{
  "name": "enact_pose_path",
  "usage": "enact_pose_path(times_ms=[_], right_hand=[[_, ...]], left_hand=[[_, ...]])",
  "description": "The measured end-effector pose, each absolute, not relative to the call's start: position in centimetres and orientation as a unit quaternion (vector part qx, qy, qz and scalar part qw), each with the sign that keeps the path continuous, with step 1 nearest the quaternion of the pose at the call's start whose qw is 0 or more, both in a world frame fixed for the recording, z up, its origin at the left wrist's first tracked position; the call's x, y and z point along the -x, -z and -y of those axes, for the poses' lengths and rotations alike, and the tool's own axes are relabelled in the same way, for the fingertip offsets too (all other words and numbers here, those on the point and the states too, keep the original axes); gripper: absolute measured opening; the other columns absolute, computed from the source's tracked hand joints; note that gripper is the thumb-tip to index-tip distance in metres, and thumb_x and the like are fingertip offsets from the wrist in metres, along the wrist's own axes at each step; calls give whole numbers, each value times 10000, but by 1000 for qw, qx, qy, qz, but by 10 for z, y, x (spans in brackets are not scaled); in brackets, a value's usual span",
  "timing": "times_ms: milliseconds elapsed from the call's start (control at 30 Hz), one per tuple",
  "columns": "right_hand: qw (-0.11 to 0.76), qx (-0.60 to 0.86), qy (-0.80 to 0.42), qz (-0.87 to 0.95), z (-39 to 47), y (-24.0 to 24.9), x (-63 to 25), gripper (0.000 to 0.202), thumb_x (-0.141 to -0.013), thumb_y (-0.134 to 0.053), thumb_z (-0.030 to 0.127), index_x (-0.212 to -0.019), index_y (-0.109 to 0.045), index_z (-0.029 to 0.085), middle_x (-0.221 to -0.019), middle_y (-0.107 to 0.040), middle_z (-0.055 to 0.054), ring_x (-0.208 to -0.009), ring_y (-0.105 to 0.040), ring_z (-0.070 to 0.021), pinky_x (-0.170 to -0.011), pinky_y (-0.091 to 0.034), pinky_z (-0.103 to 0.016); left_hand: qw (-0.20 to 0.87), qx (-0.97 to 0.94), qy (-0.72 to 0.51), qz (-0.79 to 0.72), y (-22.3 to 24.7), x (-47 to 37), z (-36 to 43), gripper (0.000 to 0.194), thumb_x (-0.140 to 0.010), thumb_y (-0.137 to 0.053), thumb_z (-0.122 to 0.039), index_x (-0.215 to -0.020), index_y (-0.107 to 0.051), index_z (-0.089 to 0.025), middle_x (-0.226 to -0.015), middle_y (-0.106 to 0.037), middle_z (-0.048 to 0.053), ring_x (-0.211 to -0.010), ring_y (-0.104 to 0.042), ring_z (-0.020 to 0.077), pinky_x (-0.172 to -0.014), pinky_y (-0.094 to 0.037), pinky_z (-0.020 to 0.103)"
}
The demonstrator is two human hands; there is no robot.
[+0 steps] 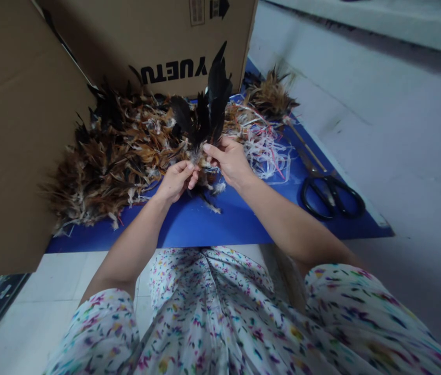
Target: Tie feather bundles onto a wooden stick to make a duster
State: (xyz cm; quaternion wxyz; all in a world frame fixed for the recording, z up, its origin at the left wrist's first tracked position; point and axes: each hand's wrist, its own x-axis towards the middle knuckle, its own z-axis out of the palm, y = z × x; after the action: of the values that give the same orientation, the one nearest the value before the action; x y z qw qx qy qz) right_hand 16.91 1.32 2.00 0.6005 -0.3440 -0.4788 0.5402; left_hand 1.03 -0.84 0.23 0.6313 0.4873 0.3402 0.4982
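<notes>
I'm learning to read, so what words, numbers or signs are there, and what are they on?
"YUETU": upside down, on the cardboard box; black feathers cover a mark beside it.
Arrow sign: black, same box.
Small printed panel beside the arrow: too blurred to read.
No number I can read.

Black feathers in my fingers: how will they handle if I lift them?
The black feathers are likely light for their size, being thin and flat. They stand up from the pinch of your right hand, so they're probably fairly stiff but springy. Their pale, wispy bases look soft and may bend easily.
</notes>
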Motion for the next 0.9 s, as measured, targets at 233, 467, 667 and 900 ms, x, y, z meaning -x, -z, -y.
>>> enact_pose_path(times_ms=[233,467,667,900], right_hand=[[590,362,-532,488,-14,-18,-170,464,-681,-855,575,-721,-547,231,-596,-512,43,-602,-499,-114,-547,-383,-257],[592,363,-526,492,-14,-19,-169,461,-678,-857,568,-709,-544,231,-596,-510,43,-583,-470,-109,-543,-374,-261],[593,363,-509,506,-14,-17,-169,406,-715,-858,487,-678,-554,220,-612,-505,31,-622,-478,-120,-569,-372,-270],[591,362,-498,522,-11,-19,-168,358,-731,-839,427,-679,-554,217,-609,-495,47,-606,-454,-108,-589,-388,-267]], left_hand=[[638,-485,-492,-340,-4,-11,10,353,-754,-846,-411,-757,-664,-109,-562,-595,-29,-392,-466,43,-407,-353,182],[634,-485,-484,-358,-3,-11,8,335,-783,-822,-406,-773,-669,-109,-543,-577,-36,-392,-459,40,-409,-353,177],[636,-486,-486,-352,-3,-11,9,335,-781,-825,-404,-778,-675,-105,-535,-575,-35,-392,-456,41,-411,-356,176],[628,-484,-486,-368,-5,-12,9,341,-792,-815,-407,-748,-652,-111,-523,-566,-38,-388,-449,39,-419,-359,175]])
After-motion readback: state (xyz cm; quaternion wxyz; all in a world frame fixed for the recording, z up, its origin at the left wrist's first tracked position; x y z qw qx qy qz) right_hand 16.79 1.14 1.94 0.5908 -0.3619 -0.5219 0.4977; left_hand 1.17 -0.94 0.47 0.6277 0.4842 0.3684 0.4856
